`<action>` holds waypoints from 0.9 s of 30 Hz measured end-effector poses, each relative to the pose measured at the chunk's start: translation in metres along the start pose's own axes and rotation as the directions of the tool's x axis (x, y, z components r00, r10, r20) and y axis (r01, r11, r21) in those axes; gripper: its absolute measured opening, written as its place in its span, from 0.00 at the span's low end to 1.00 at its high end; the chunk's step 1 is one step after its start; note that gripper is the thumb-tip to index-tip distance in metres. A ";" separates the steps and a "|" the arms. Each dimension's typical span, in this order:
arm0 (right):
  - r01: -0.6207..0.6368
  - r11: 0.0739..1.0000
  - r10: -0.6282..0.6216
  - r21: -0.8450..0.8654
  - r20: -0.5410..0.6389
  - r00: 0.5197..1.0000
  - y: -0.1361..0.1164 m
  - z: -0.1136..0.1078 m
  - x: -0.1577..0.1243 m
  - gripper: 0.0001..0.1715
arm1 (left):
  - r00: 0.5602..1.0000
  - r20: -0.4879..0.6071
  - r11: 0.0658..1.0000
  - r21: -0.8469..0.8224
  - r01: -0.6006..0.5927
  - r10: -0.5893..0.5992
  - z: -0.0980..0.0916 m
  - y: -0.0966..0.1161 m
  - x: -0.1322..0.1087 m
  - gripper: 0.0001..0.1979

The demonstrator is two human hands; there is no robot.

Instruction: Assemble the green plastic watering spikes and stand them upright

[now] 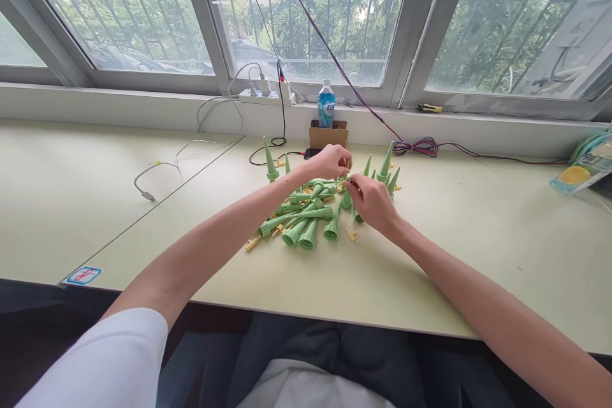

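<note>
My left hand [332, 162] is closed in a pinch above the heap, and what its fingertips hold is too small to make out. Just to its right, my right hand [373, 199] is closed, thumb and finger on a green plastic spike [346, 199] that stands between the hands. A small yellow piece shows by the fingertips. Under and left of my hands lie several hollow green spikes [308, 234] with ribbed collars, piled on their sides. Small yellow valve-like pieces [351, 235] are scattered among and around them.
Several green spikes [384, 166] stand upright behind my right hand, and another [270, 162] at the left back. Behind are a cardboard box [328, 135], a blue bottle [326, 105], a power strip [268, 97] and coiled cable [421, 147]. A white cable [148, 195] lies left.
</note>
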State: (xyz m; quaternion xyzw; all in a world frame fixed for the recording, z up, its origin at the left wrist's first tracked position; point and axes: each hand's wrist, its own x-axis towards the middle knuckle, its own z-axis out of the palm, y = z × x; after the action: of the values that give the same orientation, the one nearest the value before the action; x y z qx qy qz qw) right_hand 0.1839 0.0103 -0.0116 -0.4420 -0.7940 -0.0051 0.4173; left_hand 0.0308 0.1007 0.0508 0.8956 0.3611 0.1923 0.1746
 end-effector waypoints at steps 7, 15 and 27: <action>-0.065 0.994 0.066 -0.084 0.001 0.998 0.004 0.004 0.006 0.15 | 0.996 -0.009 0.994 -0.071 0.086 -0.087 -0.006 0.001 0.000 0.06; -0.148 0.985 0.150 -0.091 0.014 0.989 0.003 0.007 0.006 0.11 | 0.943 -0.030 0.894 0.310 0.324 -0.331 -0.034 -0.008 -0.004 0.18; -0.081 0.996 0.072 -0.042 -0.190 0.979 -0.014 0.002 -0.005 0.22 | 0.840 0.169 0.786 0.485 0.384 -0.515 -0.015 -0.036 0.010 0.14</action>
State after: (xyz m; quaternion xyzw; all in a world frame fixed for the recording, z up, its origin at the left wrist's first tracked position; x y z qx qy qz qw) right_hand 0.1739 -0.0014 -0.0110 -0.4799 -0.7330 -0.0504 0.4795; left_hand 0.0096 0.1353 0.0499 0.8162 0.5694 -0.0749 0.0641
